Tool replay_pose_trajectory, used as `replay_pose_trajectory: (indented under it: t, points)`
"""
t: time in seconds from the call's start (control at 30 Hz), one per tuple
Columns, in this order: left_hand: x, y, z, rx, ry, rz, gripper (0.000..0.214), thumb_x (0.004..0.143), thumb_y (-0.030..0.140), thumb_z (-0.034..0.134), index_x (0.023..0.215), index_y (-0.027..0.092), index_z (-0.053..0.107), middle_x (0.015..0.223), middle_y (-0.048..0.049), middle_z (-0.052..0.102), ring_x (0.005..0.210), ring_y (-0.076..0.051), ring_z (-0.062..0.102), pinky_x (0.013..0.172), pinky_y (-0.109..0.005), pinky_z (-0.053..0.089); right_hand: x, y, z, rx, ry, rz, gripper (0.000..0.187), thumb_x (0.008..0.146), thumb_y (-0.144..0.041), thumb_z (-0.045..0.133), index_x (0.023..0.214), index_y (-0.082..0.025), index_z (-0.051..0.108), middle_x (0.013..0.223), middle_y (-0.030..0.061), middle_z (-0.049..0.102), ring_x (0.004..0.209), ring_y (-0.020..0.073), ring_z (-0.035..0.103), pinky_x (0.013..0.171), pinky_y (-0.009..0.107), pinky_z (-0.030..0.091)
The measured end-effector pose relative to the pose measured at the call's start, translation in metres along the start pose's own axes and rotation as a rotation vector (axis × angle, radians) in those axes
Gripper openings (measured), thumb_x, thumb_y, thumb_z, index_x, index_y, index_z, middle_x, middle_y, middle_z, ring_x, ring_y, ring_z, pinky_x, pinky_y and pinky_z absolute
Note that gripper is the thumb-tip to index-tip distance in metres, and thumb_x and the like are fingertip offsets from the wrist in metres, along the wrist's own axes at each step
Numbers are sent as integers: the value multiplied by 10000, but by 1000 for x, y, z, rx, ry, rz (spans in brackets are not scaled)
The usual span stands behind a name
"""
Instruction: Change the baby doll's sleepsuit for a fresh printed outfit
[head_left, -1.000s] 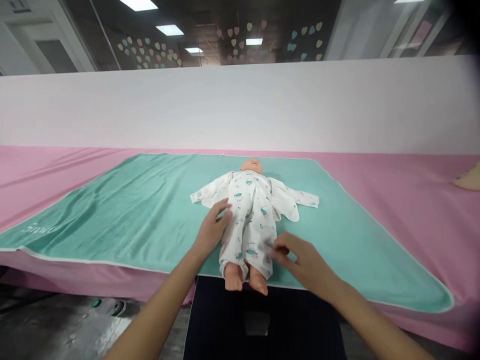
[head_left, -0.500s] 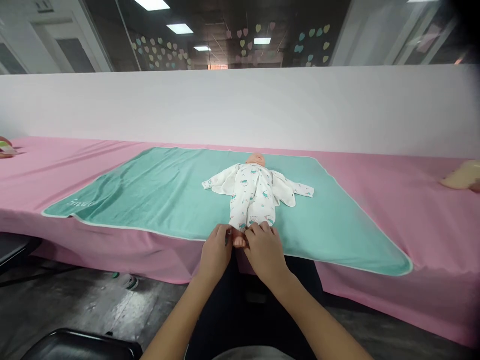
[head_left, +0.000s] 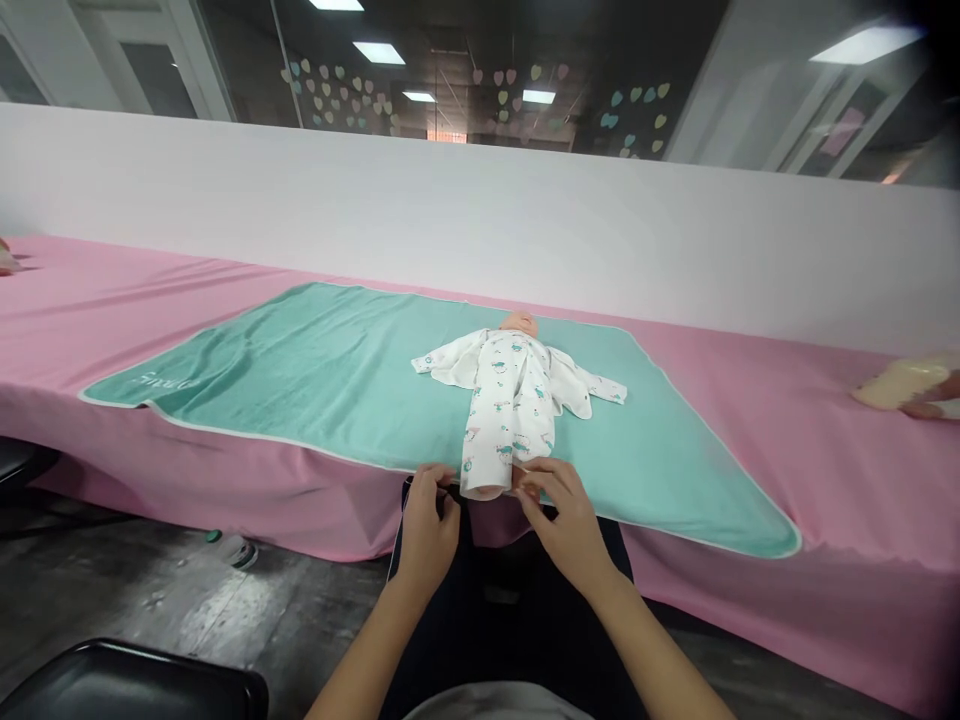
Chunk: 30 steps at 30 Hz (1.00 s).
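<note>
A baby doll [head_left: 519, 323] lies on its back on a green blanket [head_left: 360, 380], head toward the wall. It wears a white long-sleeved top [head_left: 459, 358], spread out at both sides, and white printed trousers [head_left: 489, 425]. The trouser leg on the left hangs straight, covering the foot. Just left of its cuff is my left hand [head_left: 431, 530], fingers curled but apart, with nothing visible in them. My right hand [head_left: 566, 520] pinches at the cuff of the other leg, where a little of the doll's foot shows; the fingers partly hide the contact.
A pink cloth [head_left: 247, 480] covers the table beneath the blanket. Behind it stands a white low wall [head_left: 480, 230]. Part of another doll [head_left: 904, 385] lies at the right edge. Black chairs [head_left: 150, 680] stand at lower left, near a bottle [head_left: 236, 550] on the floor.
The left trouser leg now covers the foot that showed before, and my left hand has let go of it. My right hand has shifted right to the other leg. The view has tilted.
</note>
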<state>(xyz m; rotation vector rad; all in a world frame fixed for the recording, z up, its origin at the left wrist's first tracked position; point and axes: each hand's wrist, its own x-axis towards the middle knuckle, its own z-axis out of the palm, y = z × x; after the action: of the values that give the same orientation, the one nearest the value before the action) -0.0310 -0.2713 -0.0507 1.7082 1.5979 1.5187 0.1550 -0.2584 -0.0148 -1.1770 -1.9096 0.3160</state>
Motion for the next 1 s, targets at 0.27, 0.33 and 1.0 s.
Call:
replay_pose_trajectory:
  t: [0.27,0.33,1.0]
  points:
    - [17,38,28,361,-180,456,292,810,137,490,1094,203,510,1178,-83,519,1198,-253,374,995,-437,320,-16,27,6,-129,23,166,210,805,-206,479,1012,-226,505,1026,76,536,950,228,510,791,392,448]
    - [23,38,34,431,-196,460,263,819,122,465,1061,197,536,1144,-82,539,1178,-256,397,989,-440,322,-13,29,13,-224,28,136,249,786,-190,504,1034,-219,515,1033,80,538,958,236,503,798,394,438]
    - [18,43,45,418,-233,606,113,846,126,435,863,164,539,912,-44,581,926,-188,510,944,-395,352,-36,22,-11,155,54,183,79,849,-168,423,790,-201,463,771,11,469,704,135,466,661,275,394]
